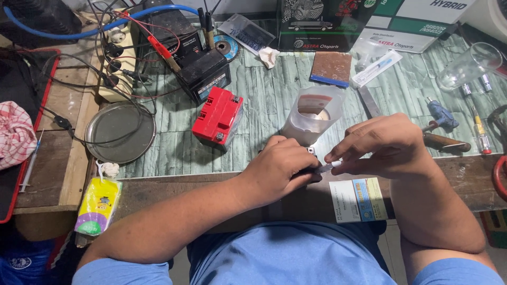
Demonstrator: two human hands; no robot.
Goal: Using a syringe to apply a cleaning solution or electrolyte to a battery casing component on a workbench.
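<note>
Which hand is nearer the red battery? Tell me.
Left. The left hand lies just right of the red battery; the right hand is farther right, beyond the plastic cup.

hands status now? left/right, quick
Left hand: closed on a small dark part.
Right hand: pinching a thin syringe-like tool against that part.

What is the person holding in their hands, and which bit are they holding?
The left hand grips a small dark object, mostly hidden. The right hand pinches a thin syringe-like tool by its rear end, tip at the object.

One head-worn camera looks steeply down, close over the workbench (274,100) edge and lap.
</note>
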